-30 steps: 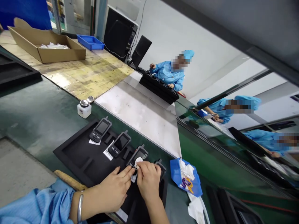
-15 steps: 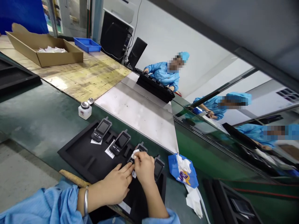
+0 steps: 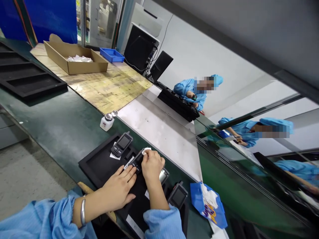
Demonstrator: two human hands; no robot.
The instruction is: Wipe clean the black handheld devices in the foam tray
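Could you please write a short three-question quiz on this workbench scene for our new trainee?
1. True or false: the right hand presses a white wipe on a handset in the black tray.
2. What does the left hand rest on? A) the cardboard box B) the black tray C) the blue packet
3. Fill in: the small white bottle stands just beyond the tray, on the ____ belt.

Key: 1 true; 2 B; 3 green.
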